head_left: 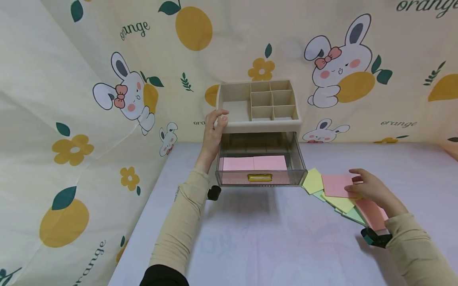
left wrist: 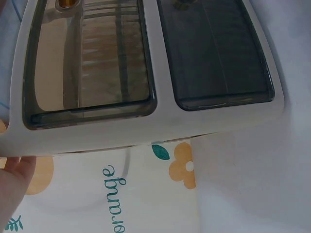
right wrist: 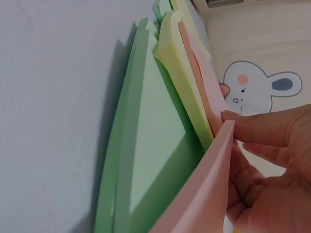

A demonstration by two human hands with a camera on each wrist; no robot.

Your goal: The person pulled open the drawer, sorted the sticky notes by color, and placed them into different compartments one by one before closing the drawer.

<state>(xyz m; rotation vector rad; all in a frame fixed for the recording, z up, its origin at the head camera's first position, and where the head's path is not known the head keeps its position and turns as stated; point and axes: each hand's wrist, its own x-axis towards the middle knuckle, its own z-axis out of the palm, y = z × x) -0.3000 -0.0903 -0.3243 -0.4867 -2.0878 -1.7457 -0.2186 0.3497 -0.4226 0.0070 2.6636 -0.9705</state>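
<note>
A white desk organizer [head_left: 261, 127] with a compartmented top stands at the back. Its clear drawer [head_left: 229, 178] is pulled out and holds pink sticky note pads [head_left: 237, 163] side by side. My left hand [head_left: 216, 129] grips the organizer's upper left edge; the left wrist view catches a little of that hand at its left border. To the right of the drawer, my right hand [head_left: 370, 188] pinches a pink sticky note pad [head_left: 336, 185] between thumb and fingers over a fanned pile. The right wrist view shows green pads [right wrist: 150, 145] and a yellow pad [right wrist: 177, 73] beside it.
A darker pink pad [head_left: 372, 213] lies at the near end of the pile. Another smoky drawer [left wrist: 218, 53] of the organizer is closed. A cloth printed with rabbits and oranges hangs behind and at the left. The tabletop [head_left: 279, 242] is pale lavender.
</note>
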